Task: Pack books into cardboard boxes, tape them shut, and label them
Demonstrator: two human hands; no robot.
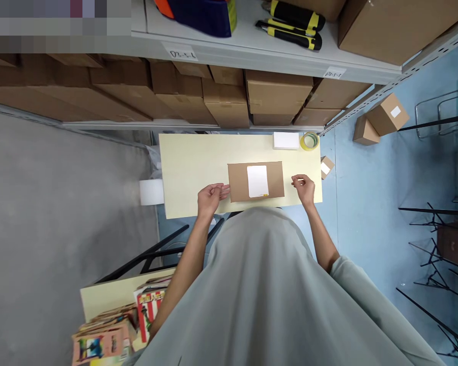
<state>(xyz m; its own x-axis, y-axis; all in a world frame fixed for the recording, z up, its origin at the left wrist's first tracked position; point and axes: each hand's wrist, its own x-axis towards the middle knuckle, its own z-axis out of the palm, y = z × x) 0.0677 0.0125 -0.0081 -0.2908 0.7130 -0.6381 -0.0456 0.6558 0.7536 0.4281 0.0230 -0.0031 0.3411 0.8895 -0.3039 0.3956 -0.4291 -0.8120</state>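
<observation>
A flat brown cardboard box (pixel 237 183) lies on the pale yellow table (pixel 194 157), with a white label (pixel 257 181) on its top. My left hand (pixel 212 197) is at the box's left edge, fingers stretched toward it and the fingertips at or very near the cardboard. It holds nothing that I can see. To the right of the box, a small gap away, my right hand (pixel 304 187) hovers with its fingers curled and thumb and fingertips close together. Whether anything small is between them cannot be made out.
A white box (pixel 286 141) and a tape roll (pixel 309 142) sit at the table's back right. Above the table, a shelf (pixel 229 53) holds cartons and yellow-black cutters (pixel 293 35). Magazines (pixel 107 340) lie at lower left. Cartons (pixel 388 114) are on the floor at right.
</observation>
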